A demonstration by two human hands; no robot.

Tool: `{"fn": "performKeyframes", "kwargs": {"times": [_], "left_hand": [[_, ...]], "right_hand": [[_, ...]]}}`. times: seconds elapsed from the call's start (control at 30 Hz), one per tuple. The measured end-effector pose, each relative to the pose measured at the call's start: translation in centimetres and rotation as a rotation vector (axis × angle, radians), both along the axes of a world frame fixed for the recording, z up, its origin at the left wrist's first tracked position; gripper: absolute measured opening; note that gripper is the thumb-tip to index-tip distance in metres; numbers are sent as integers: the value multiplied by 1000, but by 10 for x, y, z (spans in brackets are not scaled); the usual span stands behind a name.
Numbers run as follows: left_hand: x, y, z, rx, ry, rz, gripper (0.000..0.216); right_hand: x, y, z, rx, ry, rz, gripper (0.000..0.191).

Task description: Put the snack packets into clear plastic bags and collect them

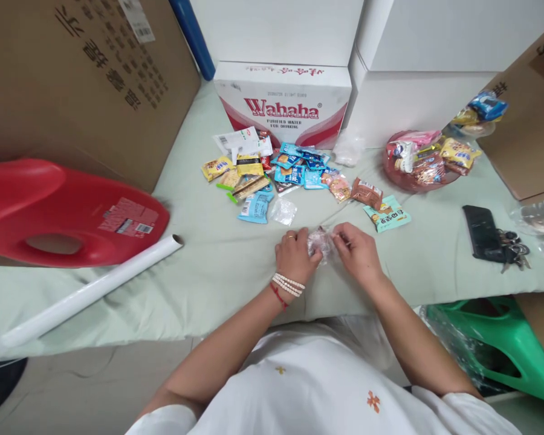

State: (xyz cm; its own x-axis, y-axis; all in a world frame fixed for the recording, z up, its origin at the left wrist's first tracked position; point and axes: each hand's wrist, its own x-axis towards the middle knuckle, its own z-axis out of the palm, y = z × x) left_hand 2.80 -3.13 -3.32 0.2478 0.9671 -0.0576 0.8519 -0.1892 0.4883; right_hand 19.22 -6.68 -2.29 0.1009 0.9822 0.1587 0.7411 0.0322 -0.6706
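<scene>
Both hands are at a small, crinkled clear plastic packet (318, 243) with something pinkish showing through; its contents are hard to make out. My left hand (295, 252), with a ring and a beaded bracelet, has its fingers closed round the left side. The thumb and fingers of my right hand (357, 249) pinch the packet's right edge. Just beyond lie another clear wrapper (284, 211) and a light blue snack packet (255, 207). A brown packet (367, 193) and a mint-green packet (387, 213) lie ahead of my right hand.
A pile of snack packets (294, 166) lies before the Wahaba-style water carton (283, 103). Right of it stands a pink bowl (401, 175) of wrapped snacks. A red jug (86, 223) and white roll (95, 290) lie left; a black phone-like case (481, 234) and keys (517, 249), right.
</scene>
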Motion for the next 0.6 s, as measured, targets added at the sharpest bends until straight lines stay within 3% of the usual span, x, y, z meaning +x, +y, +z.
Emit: {"fn": "performKeyframes", "kwargs": {"times": [0.1,0.2,0.4,0.53,0.6], "left_hand": [[-6,8,-2,-53,-58,17,30],[-19,10,-4,-58,-261,59,37],[-37,-11,1,-315,-863,-16,63],[-41,-17,7,-390,-1064,-103,86],[-46,-16,7,-370,-1098,-117,88]], "right_hand": [[-28,-6,-1,28,-31,165,28],[-45,-14,-10,68,5,222,34],[-49,-32,-16,118,163,71,48],[-38,-28,-18,95,277,-28,38],[-31,-23,-20,52,363,-93,36]]}}
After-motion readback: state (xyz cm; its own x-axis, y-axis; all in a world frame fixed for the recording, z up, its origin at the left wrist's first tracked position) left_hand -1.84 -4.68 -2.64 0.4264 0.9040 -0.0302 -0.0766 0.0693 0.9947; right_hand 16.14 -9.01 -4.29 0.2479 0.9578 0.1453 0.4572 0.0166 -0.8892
